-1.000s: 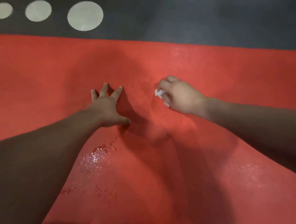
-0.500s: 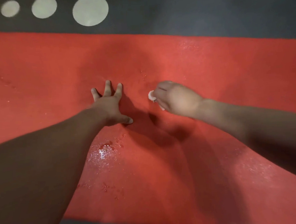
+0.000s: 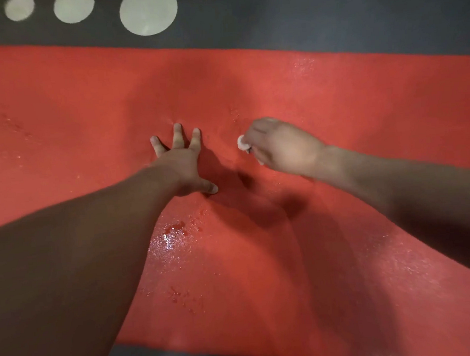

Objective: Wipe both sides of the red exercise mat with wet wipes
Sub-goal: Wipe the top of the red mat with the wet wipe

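mat: red mat (image 3: 334,103) flat on floor, long axis left-right | left hand (image 3: 182,167): fingers spread, pressing on mat | right hand (image 3: 284,147): fingers curled round wet wipe (image 3: 242,143), which pokes out toward left hand

Dark grey floor (image 3: 328,12); row of pale circles (image 3: 148,11) on it.

A single view is given, taken from the head and aimed forward and down. The grip of the right hand (image 3: 284,147) on the wipe (image 3: 242,143) is seen close, from above and behind, just above centre. The mat (image 3: 333,94) is spread around the grip; beyond it, floor (image 3: 301,14) is caught.
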`<action>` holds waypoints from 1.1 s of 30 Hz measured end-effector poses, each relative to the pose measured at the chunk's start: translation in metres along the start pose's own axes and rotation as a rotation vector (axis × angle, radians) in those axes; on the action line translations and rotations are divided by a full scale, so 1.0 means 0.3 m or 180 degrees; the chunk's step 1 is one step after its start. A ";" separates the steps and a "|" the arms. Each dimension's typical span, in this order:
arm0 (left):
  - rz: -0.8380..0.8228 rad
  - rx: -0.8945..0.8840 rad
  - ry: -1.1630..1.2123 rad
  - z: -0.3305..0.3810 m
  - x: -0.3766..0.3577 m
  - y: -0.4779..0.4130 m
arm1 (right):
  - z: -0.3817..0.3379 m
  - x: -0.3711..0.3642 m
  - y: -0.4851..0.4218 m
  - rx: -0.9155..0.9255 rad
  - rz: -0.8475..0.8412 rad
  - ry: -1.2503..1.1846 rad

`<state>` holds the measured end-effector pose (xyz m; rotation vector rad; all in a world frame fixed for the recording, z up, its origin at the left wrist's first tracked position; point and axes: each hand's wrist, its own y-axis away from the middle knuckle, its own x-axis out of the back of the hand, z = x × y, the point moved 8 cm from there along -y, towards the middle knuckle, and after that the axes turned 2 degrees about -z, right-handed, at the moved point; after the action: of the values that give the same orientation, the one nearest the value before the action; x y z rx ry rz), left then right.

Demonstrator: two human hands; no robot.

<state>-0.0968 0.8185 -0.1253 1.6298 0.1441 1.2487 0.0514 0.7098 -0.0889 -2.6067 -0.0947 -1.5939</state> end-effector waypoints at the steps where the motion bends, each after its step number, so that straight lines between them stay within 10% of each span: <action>1: 0.0001 -0.0003 0.0012 0.001 0.000 -0.003 | 0.031 0.017 -0.017 -0.0049 0.0012 0.0078; 6: 0.0033 -0.0018 0.0060 -0.001 -0.003 -0.007 | 0.296 0.153 -0.100 -0.1765 0.0770 0.0228; 14: 0.0025 0.0019 0.0105 -0.013 -0.019 -0.023 | -0.010 -0.002 -0.069 0.0067 -0.0081 -0.0156; 19: 0.0052 0.0022 0.0125 -0.005 -0.009 -0.016 | 0.270 0.145 -0.188 -0.1697 0.0630 0.0167; 25: 0.0024 0.0113 0.0176 0.001 -0.002 0.015 | -0.007 -0.023 -0.150 -0.0186 -0.0201 0.0038; 30: 0.0020 0.0143 0.0234 0.016 0.008 0.029 | 0.227 0.117 -0.247 -0.1481 0.0566 0.0148; 33: 0.0005 0.0160 0.0226 0.016 0.008 0.036 | 0.166 0.082 -0.278 -0.1244 0.0526 0.0039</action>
<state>-0.0971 0.8119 -0.1151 1.6292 0.2199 1.3142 0.0988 0.7981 -0.0862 -2.7858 0.4669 -1.7135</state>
